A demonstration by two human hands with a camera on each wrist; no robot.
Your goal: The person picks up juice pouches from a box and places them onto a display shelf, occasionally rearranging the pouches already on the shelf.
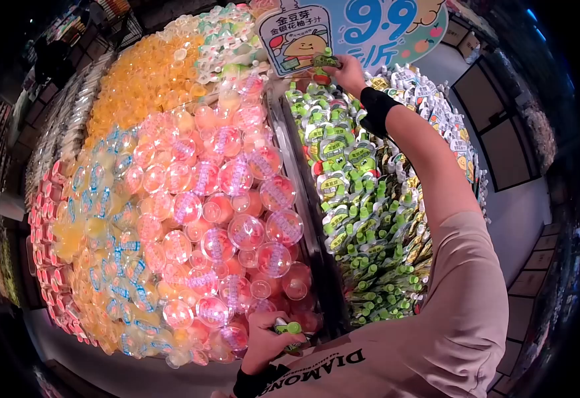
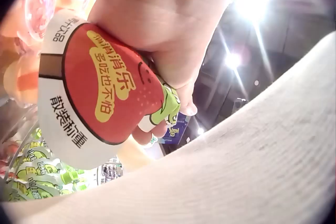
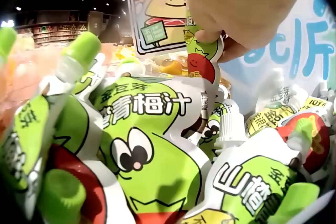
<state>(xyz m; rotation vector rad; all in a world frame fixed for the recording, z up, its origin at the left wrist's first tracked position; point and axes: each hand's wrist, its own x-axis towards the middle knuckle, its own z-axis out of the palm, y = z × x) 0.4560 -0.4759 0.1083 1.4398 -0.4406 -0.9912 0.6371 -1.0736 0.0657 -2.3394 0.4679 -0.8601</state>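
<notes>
In the head view the right hand (image 1: pixel 350 74) pinches a green-capped pouch (image 1: pixel 323 77) above the far end of the green pouch pile (image 1: pixel 333 142). The right wrist view has that hand (image 3: pixel 239 11) gripping the pouch (image 3: pixel 198 58), green and red, among upright pouches. Low in the head view, the left hand (image 1: pixel 263 339) holds another green-capped pouch (image 1: pixel 291 328) close to the shirt. Seen from the left wrist, this hand (image 2: pixel 163 19) has its fingers round a pouch whose red and white face (image 2: pixel 105 85) is toward the camera.
Pink cups (image 1: pixel 217 205) fill the middle display, with orange ones (image 1: pixel 144 79) behind. A dark divider (image 1: pixel 310 232) separates them from the pouches. White pouches (image 1: pixel 429 106) lie to the right. Price signs (image 1: pixel 369 30) stand at the far end.
</notes>
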